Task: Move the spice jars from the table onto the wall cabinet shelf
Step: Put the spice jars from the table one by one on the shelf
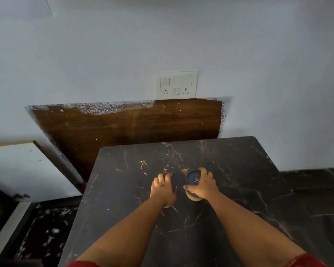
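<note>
A spice jar (193, 185) with a dark lid is gripped by the right hand (203, 185), fingers and thumb curled round its side; the jar stands on the dark marble table (239, 189). Just beside it, the left hand (162, 188) is laid over something on the tabletop; what lies beneath cannot be told, nor whether anything is held. Behind the table, a brown wooden panel (123, 124) and a white switchboard (178, 84) are seen on the wall.
</note>
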Motion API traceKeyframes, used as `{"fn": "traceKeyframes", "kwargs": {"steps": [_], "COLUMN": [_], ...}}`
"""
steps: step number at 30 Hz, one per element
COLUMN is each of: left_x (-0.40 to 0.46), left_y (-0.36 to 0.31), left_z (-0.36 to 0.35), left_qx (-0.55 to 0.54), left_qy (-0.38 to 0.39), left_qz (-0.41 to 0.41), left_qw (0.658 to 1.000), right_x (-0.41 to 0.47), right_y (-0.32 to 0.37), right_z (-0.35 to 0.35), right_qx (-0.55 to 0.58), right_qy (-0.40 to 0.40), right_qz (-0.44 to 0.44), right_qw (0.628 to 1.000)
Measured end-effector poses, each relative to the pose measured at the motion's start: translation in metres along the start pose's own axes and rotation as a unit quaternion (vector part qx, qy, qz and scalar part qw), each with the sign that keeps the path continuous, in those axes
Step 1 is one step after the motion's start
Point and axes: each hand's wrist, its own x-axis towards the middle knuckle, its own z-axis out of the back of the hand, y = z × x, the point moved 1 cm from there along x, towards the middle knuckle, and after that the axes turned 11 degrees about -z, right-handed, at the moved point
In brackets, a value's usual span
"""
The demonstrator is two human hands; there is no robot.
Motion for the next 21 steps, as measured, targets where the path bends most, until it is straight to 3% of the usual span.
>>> {"fn": "traceKeyframes", "kwargs": {"steps": [3, 5, 6, 7, 10, 12, 14, 16, 21], "left_x": [0.0, -0.001, -0.001, -0.002, -0.004, -0.002, 0.0, 0.002, 0.003], "left_y": [0.008, 0.01, 0.011, 0.01, 0.015, 0.019, 0.019, 0.018, 0.028], "left_z": [-0.002, -0.001, 0.001, 0.003, 0.013, 0.024, 0.034, 0.042, 0.059], "left_qx": [-0.098, -0.255, -0.371, -0.496, -0.76, -0.838, -0.881, -0.895, -0.866], "left_qy": [0.0, -0.019, -0.026, -0.024, 0.015, 0.017, 0.002, -0.027, -0.03], "left_qz": [0.033, 0.105, 0.154, 0.199, 0.261, 0.238, 0.205, 0.184, 0.129], "left_qw": [0.995, 0.961, 0.916, 0.845, 0.595, 0.491, 0.427, 0.406, 0.483], "right_x": [0.0, 0.0, 0.0, 0.001, -0.003, -0.007, -0.011, -0.015, -0.031], "right_y": [0.009, 0.018, 0.023, 0.028, 0.042, 0.053, 0.063, 0.069, 0.083], "right_z": [0.003, 0.009, 0.011, 0.013, 0.016, 0.016, 0.015, 0.016, 0.026], "right_qx": [0.137, 0.281, 0.368, 0.443, 0.55, 0.552, 0.515, 0.474, 0.473], "right_qy": [-0.032, -0.001, 0.036, 0.079, 0.163, 0.187, 0.195, 0.19, 0.19], "right_qz": [-0.068, -0.129, -0.149, -0.161, -0.146, -0.122, -0.102, -0.089, -0.094], "right_qw": [0.988, 0.951, 0.917, 0.878, 0.806, 0.803, 0.829, 0.855, 0.855]}}
